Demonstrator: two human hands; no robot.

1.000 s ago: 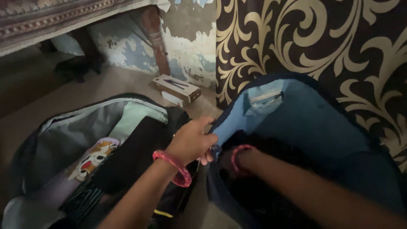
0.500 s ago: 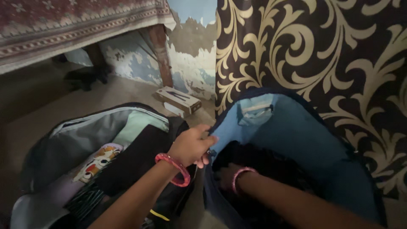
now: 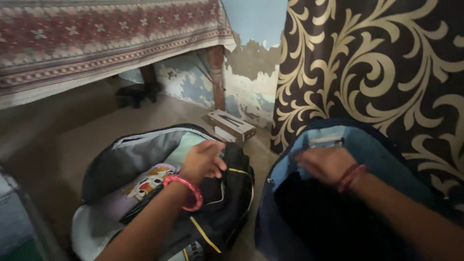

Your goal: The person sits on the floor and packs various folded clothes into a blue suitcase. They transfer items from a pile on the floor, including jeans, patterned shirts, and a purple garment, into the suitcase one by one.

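Two open bags on the floor (image 3: pixel 63 145), side by side. Black backpack (image 3: pixel 220 212) on the left, grey-lined, packed with folded clothes; one cartoon-print piece (image 3: pixel 145 181) shows. Blue-lined bag (image 3: pixel 382 154) on the right, against a patterned curtain (image 3: pixel 377 63).

Left hand (image 3: pixel 203 159), one pink bangle at the wrist, rests on the dark clothes in the backpack, fingers curled; grip unclear. Right hand (image 3: pixel 326 164), one bangle, blurred, fingers spread loose over the blue bag's mouth, holding nothing. One cardboard box (image 3: pixel 231 124) by the wall.
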